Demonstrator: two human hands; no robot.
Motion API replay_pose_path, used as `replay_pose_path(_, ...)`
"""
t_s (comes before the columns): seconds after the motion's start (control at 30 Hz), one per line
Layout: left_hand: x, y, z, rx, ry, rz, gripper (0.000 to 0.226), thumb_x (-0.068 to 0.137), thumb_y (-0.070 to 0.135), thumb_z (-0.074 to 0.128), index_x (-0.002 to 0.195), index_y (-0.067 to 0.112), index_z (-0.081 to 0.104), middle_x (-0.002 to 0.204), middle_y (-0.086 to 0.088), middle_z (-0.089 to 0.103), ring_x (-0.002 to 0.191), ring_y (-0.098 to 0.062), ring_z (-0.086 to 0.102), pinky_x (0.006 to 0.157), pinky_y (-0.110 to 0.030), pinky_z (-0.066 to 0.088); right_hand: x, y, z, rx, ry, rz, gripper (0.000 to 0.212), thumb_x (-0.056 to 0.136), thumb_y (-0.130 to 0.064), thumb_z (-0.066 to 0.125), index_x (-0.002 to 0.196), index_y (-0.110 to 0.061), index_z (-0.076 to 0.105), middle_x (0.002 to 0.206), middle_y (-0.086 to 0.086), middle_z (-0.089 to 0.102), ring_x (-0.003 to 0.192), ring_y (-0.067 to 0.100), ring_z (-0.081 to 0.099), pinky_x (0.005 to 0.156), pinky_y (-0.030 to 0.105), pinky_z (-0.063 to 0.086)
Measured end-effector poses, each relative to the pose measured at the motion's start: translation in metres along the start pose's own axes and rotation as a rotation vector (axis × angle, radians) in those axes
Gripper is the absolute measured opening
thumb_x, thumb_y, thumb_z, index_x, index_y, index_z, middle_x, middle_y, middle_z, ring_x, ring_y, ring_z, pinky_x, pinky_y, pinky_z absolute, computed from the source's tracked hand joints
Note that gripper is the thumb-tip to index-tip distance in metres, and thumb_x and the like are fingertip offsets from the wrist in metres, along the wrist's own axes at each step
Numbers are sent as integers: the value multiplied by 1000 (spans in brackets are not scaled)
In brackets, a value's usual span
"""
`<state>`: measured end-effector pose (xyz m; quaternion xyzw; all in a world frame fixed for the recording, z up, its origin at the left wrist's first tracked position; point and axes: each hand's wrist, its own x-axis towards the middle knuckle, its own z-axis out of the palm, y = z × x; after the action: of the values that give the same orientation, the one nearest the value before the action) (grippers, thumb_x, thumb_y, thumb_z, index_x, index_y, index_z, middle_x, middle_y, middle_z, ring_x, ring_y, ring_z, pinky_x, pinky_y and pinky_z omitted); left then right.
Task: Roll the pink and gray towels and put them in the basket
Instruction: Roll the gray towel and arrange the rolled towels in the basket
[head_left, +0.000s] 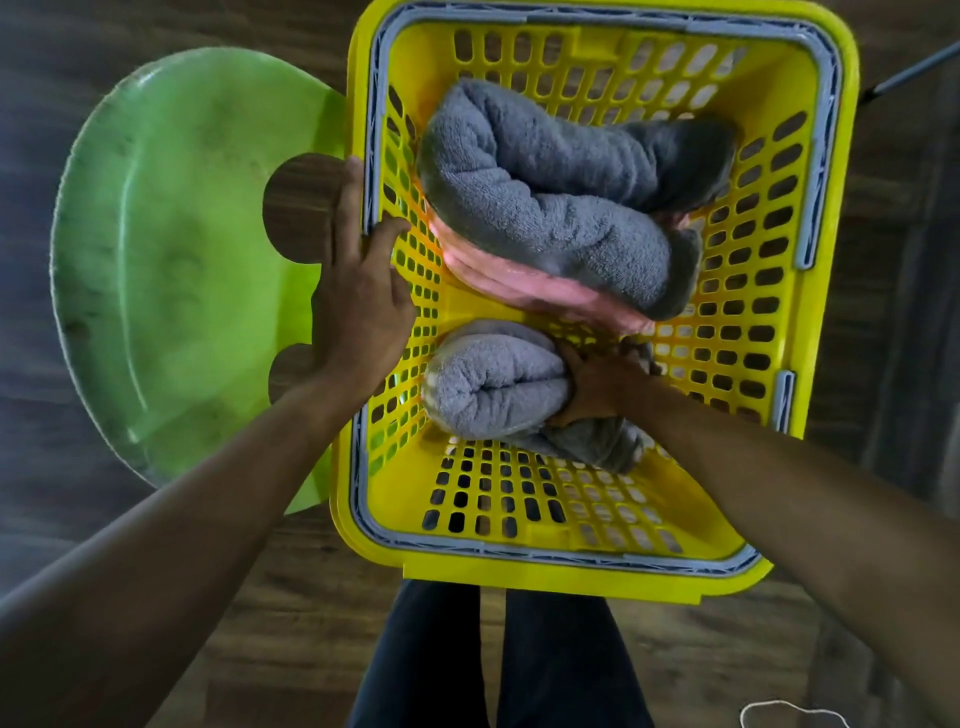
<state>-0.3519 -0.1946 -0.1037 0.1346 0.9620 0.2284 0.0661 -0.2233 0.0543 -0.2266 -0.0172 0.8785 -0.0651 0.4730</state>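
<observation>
A yellow slotted basket with a grey rim stands on the floor below me. Inside it a large rolled gray towel lies across the far half, on top of a pink towel that shows only along its near edge. Nearer to me, a second rolled gray towel rests on the basket's bottom. My right hand reaches into the basket and is closed around the right part of this roll. My left hand lies on the basket's left rim, fingers spread over the edge.
A light green plastic chair seat sits directly left of the basket, touching it. Dark wood-patterned floor surrounds everything. My dark trouser legs stand at the basket's near edge. A thin white cord lies at the bottom right.
</observation>
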Motion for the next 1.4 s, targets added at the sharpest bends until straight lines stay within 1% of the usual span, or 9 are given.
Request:
replay_pose_path(0.17,0,0,1,17,2,-13,44,84,-2,47,122,20,56,162,-2,10,148,-25,17,81,-36,54,-2,-4,12,-77,296,-87,120,45,-73,70,147,-23,31,128,12,53,115,38,48,95,54,39)
replay_pose_path(0.33,1,-1,2,14,5,-9,45,84,-3,46,121,20,57,162,-2,10,148,-25,16,81,-37,55,-1,-19,21,-23,364,17,117,48,-68,71,146,-18,31,136,20,42,129,40,38,107,65,23)
replay_pose_path(0.5,0,1,1,21,6,-7,45,84,-4,45,121,18,57,162,-2,10,149,-24,12,75,-36,55,-2,-44,32,-5,324,-35,131,47,-88,61,152,-22,18,151,17,29,140,39,27,110,67,12)
replay_pose_path(0.67,0,1,1,20,16,2,42,83,-5,46,119,15,58,162,-5,12,149,-26,13,83,-40,54,5,-48,9,39,434,15,74,69,-44,66,134,-23,40,130,14,45,118,39,43,103,62,31)
replay_pose_path(0.83,0,2,0,20,14,-3,41,85,-4,46,119,16,58,162,-5,11,149,-26,13,81,-40,55,-6,-52,-7,140,499,-20,63,73,-34,63,131,-18,45,121,11,50,107,36,49,85,50,46)
replay_pose_path(0.97,0,1,0,12,12,-3,41,85,-4,46,119,15,58,162,-4,12,149,-25,13,80,-42,56,-27,-47,-4,122,578,-17,75,70,-56,65,132,-18,44,119,9,52,104,35,48,83,50,46)
replay_pose_path(1.13,0,2,0,14,7,-11,41,84,-4,46,118,16,58,162,-3,11,149,-25,13,75,-43,56,-33,-46,-21,-9,680,-18,88,63,-52,76,139,-21,43,120,10,52,104,34,48,82,49,42)
replay_pose_path(1.3,0,1,1,21,8,-13,41,85,-4,46,118,17,58,162,-2,10,149,-24,13,73,-42,56,-16,-46,-14,14,363,16,133,55,-72,76,155,-29,-1,154,13,22,137,36,26,110,64,19)
replay_pose_path(1.4,0,1,0,30,4,-11,40,86,-3,46,119,17,58,162,-2,11,149,-24,13,72,-42,56,-16,-46,-5,80,314,6,142,47,-80,72,154,-30,-7,158,10,13,145,34,14,113,68,9)
